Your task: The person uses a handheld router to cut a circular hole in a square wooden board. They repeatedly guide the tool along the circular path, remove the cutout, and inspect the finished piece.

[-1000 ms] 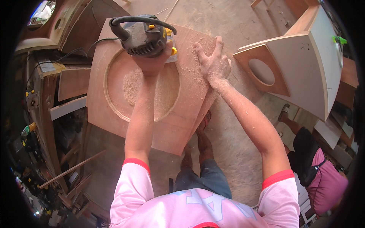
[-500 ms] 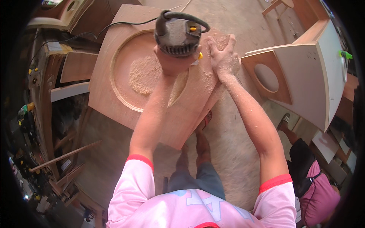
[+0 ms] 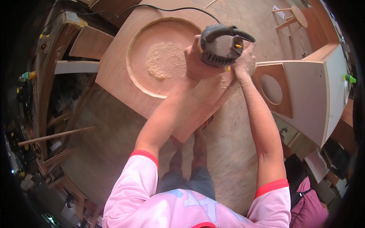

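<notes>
My left hand (image 3: 193, 60) is closed round the side of a dark, dusty corded router (image 3: 221, 47) with yellow controls. The tool is over the right part of a wooden panel (image 3: 114, 72), right of its large round recess with a pale rim (image 3: 131, 70). Wood shavings (image 3: 163, 59) lie heaped inside the recess, and more dust coats the panel's right side. Right up against the router, my right hand (image 3: 246, 64) is at the panel's right edge. The tool hides most of its fingers, so what they grip cannot be made out. Dust clings to both forearms.
A black cord (image 3: 167, 8) runs from the router across the panel's far side. At right stands a white cabinet (image 3: 308, 87) beside a board with an oval hole (image 3: 270, 89). A stool (image 3: 298, 18) is far right. Wooden racks (image 3: 64, 49) line the left. Another person's pink-clothed part (image 3: 310, 205) shows lower right.
The router and my left hand have moved right, off the round recess. My right hand, spread on the panel before, is now partly behind the tool. The view has shifted slightly.
</notes>
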The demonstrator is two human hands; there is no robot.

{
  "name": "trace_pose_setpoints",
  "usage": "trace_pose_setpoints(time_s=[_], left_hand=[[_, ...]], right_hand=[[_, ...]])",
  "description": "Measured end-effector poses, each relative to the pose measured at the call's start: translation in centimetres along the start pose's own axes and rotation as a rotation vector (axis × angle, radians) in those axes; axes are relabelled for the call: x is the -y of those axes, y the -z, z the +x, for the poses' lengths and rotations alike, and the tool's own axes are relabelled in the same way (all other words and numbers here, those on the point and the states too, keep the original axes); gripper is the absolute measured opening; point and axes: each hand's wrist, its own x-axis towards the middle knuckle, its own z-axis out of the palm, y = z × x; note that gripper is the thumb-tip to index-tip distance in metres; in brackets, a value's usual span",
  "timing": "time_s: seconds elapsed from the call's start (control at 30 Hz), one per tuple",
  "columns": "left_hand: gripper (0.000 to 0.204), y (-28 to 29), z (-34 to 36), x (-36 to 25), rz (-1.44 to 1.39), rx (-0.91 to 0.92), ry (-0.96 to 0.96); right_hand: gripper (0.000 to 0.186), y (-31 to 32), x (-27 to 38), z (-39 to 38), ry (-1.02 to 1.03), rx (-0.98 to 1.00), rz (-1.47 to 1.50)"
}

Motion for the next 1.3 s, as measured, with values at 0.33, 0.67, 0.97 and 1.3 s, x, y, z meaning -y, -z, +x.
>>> trace_pose_setpoints(time_s=[0.33, 0.67, 0.97, 1.3], left_hand=[[0.074, 2.2, -1.4, -4.0, -0.010, -0.044, -0.032], [0.059, 5.7, -4.0, -7.3, -0.060, -0.046, 0.075], [0.061, 9.7, -6.2, -8.7, -0.078, -0.008, 0.044], [0.060, 13.3, -7.4, -8.9, -0.026, 0.037, 0.024]], right_hand=[[0.069, -1.6, -1.1, 0.5, 0.099, -0.144, 0.044], [0.046, -2.5, -2.6, 1.4, 0.291, -0.255, 0.143], [0.053, -3.1, -4.2, 0.2, 0.824, -0.106, -0.341], [0.110, -2.1, -1.3, 1.5, -0.005, -0.156, -0.032]])
